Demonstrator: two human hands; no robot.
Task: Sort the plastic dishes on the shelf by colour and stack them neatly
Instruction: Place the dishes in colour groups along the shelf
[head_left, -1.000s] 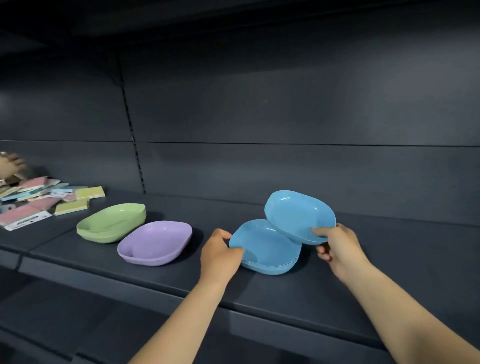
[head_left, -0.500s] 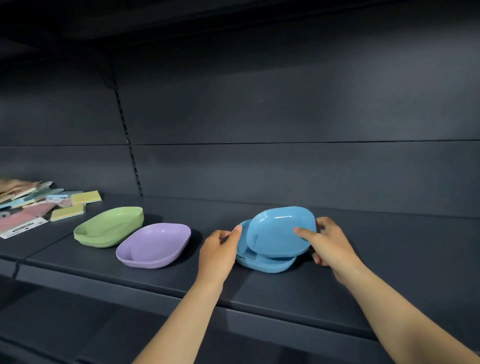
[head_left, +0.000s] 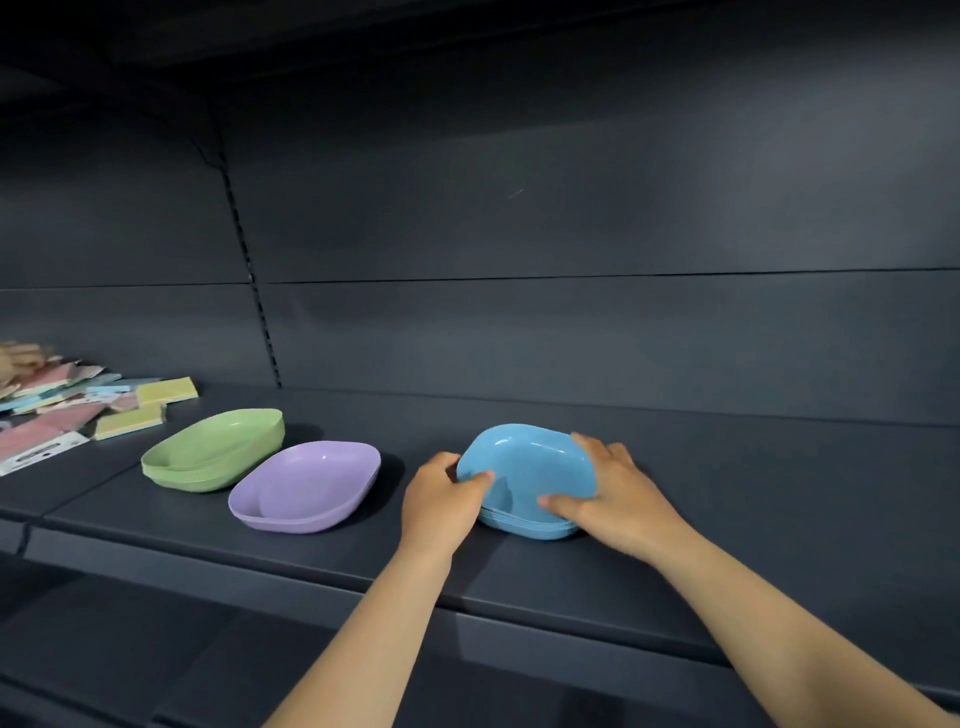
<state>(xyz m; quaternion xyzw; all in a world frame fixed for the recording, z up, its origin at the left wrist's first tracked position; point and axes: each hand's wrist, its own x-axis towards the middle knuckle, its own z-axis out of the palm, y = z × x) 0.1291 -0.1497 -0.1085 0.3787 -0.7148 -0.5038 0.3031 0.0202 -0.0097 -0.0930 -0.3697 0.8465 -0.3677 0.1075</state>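
Dark grey metal shelf (head_left: 675, 519) with matching back panel, dim light from above. Left hand (head_left: 441, 499): thumb hooked over the near-left rim of the blue dish stack (head_left: 524, 478), fingers curled behind that rim. Right hand (head_left: 618, 499): thumb lying on the near-right rim, fingers wrapped round the far-right edge. Blue stack sits on the shelf, centre; several nested rims show at its base, count not legible. Left of it, apart: one purple dish (head_left: 306, 486), then a green dish stack (head_left: 215, 449) just touching it, layers too fine to count. Far left: loose pile of pastel packets (head_left: 78, 410), partly cut off by the frame edge.
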